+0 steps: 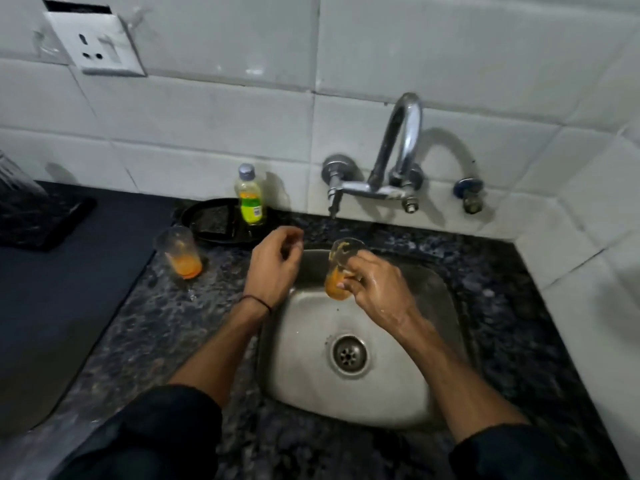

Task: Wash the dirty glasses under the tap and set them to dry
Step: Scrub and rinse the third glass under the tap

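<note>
Over the steel sink [408, 393], below the wall tap [388, 168], the right hand [372, 285] grips an orange-smeared glass [339, 268], its long axis tilted and mouth pointing up toward the back wall, while the left hand [273, 268] hovers loosely curled, holding nothing, and a second dirty glass [180, 252] stands upright on the counter [145, 327] to the left.

Two dirty glasses [180, 252] [341, 258], two hands [273, 268] [375, 289], one bottle [250, 197], one tap [398, 157], one sink [398, 393].

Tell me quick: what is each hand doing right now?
Left hand: open, fingers loosely curled, holding nothing.
Right hand: grips a glass with orange residue over the sink.
</note>
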Motion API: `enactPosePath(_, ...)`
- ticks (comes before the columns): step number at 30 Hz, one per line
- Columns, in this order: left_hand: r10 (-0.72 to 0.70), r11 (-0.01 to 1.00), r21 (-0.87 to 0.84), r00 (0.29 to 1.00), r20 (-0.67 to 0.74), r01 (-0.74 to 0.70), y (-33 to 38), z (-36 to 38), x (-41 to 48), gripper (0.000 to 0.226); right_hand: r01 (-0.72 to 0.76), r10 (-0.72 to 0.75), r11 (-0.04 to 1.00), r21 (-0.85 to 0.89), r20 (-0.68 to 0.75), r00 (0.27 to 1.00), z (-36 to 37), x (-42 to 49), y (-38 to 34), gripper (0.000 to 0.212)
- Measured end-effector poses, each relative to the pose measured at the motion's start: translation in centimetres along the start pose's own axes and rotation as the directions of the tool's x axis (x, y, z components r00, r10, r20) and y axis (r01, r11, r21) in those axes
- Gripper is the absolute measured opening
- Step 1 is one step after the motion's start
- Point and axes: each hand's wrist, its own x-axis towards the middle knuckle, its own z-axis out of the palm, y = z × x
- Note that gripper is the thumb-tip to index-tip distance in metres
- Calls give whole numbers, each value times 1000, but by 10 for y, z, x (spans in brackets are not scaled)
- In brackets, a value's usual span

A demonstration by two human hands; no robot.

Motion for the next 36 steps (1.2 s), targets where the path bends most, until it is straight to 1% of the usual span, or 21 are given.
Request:
enactPosePath(2,-36,999,29,998,58,34,27,21,22,34,21,-21,999,-49,10,1000,-17,-5,13,20)
enactPosePath(5,-126,981,163,984,130,104,60,48,55,62,36,-35,996,-87,4,999,-32,-6,28,16)
enactPosePath(8,-211,937,311,966,147,157,73,71,82,66,37,-38,997,-61,-22,999,-37,-5,37,14)
enactPosePath(10,-231,906,382,969,85,182,73,77,96,63,27,-29,999,-47,-30,999,-40,-4,40,14)
enactPosePath(12,-233,901,387,971,53,195,63,79,107,60,20,-21,999,-32,-36,999,-41,-5,42,13)
enactPosePath(14,-261,927,292,964,58,234,50,78,113,63,8,-8,1000,-15,-37,999,-42,-4,43,12)
enactPosePath(16,-329,943,88,940,93,321,39,76,114,66,0,0,1000,-9,-36,999,-42,-4,44,13)
enactPosePath(18,-386,899,-159,909,157,409,44,72,106,56,-8,7,1000,-9,-37,999,-42,-3,45,14)
enactPosePath(20,-428,797,-346,867,255,495,50,67,93,45,-9,9,1000,0,-38,999,-42,-2,44,14)
enactPosePath(21,-459,736,-389,830,316,555,47,66,84,49,-7,7,1000,2,-39,999,-41,-2,42,15)
enactPosePath(22,-506,654,-412,772,385,634,44,67,72,56,-3,3,1000,6,-45,999,-40,-1,41,17)
enactPosePath(23,-561,537,-422,682,469,731,38,69,58,63,-4,5,1000,11,-49,999,-39,0,40,18)
enactPosePath(24,-604,379,-416,561,566,827,32,73,44,68,-9,10,1000,16,-49,999,-37,1,39,19)
enactPosePath(26,-587,29,-383,326,741,923,21,85,18,76,-2,2,1000,-3,-44,999,-33,3,34,22)
enactPosePath(27,-551,-117,-372,251,796,921,20,90,9,74,9,-10,1000,-15,-33,999,-31,3,32,23)
enactPosePath(28,-522,-205,-371,220,824,906,21,94,4,69,22,-23,999,-24,-17,1000,-29,2,29,22)
enactPosePath(29,-486,-232,-383,235,842,894,24,96,2,60,37,-37,998,-41,10,999,-28,1,27,21)
enactPosePath(30,-447,-207,-402,279,850,892,25,97,4,49,68,-65,995,-79,43,997,-27,0,25,22)
enactPosePath(32,-355,-121,-431,366,860,894,30,98,10,33,176,-154,948,-266,102,983,-23,-4,24,31)
enactPosePath(34,-348,-73,-443,394,851,893,29,100,16,24,258,-236,850,-458,106,966,-21,-8,20,44)
enactPosePath(36,-424,-32,-443,390,818,896,24,101,17,22,290,-282,805,-517,96,955,-19,-10,15,49)
